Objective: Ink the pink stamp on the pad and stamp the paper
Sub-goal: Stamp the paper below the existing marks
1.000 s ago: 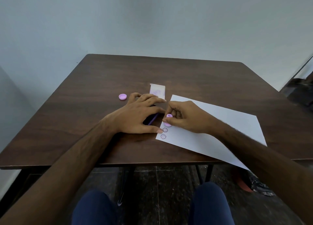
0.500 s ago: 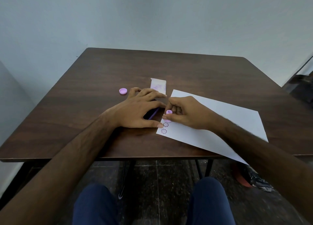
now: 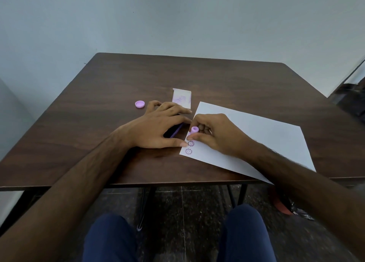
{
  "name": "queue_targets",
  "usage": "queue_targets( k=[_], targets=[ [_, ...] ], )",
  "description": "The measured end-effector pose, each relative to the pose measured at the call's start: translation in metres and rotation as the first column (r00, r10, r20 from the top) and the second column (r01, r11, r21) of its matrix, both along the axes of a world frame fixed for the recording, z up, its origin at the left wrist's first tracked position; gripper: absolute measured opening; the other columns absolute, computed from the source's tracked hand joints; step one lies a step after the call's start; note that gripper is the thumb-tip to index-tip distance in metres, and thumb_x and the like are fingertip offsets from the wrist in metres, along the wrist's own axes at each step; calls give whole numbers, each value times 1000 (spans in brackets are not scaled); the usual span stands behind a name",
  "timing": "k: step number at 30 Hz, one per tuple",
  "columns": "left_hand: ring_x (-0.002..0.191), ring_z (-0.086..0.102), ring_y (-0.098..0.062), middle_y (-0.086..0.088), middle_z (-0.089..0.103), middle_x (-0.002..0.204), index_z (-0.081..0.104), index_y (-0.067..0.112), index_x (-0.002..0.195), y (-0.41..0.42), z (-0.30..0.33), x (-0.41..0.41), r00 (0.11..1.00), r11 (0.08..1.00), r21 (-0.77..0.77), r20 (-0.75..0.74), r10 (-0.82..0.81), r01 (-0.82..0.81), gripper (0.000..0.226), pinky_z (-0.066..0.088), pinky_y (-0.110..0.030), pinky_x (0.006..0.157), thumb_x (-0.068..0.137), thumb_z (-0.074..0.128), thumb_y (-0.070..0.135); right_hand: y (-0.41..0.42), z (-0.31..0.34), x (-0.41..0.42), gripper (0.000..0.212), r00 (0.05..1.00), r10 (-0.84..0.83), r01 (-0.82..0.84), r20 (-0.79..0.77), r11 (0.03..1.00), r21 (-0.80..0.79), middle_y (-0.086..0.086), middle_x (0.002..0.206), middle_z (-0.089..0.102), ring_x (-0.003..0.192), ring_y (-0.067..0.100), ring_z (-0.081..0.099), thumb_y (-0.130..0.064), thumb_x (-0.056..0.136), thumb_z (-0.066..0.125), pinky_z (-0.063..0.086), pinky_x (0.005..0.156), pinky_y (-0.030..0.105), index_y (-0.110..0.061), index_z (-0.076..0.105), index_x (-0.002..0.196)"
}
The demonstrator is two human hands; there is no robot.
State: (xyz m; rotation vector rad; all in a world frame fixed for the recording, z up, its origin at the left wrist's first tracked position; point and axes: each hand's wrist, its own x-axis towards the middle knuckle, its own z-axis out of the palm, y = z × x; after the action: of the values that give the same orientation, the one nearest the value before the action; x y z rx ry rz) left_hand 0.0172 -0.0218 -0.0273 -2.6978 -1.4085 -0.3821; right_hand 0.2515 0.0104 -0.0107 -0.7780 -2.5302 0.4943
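My right hand (image 3: 215,134) pinches the small pink stamp (image 3: 194,130) upright on the left edge of the white paper (image 3: 260,139). Two round smiley prints (image 3: 189,147) sit on the paper just below the stamp. My left hand (image 3: 156,127) lies over the dark ink pad with a purple edge (image 3: 176,132), thumb tip touching the paper's corner; most of the pad is hidden under the palm.
A pink round cap (image 3: 139,104) lies on the brown table (image 3: 227,80) left of my left hand. A small white packet with purple print (image 3: 182,97) sits behind my fingers. The paper's near corner overhangs the table's front edge.
The stamp stays at the paper's left edge, just above the two prints. Both hands keep their places; only the camera has shifted a little.
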Motion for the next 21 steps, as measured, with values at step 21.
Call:
queue_targets(
  k=[21],
  targets=[
    [138,35,-9,17,45,145,56,36,126,0,0,3,993,999,-22,112,-23,26,53,24,-48,112,88,49,73,4,-8,3,18,996,46,-49,-70,998,-45,10,82,71,72,25,62,-24,90,72,50,69,40,-6,68,92]
  ],
)
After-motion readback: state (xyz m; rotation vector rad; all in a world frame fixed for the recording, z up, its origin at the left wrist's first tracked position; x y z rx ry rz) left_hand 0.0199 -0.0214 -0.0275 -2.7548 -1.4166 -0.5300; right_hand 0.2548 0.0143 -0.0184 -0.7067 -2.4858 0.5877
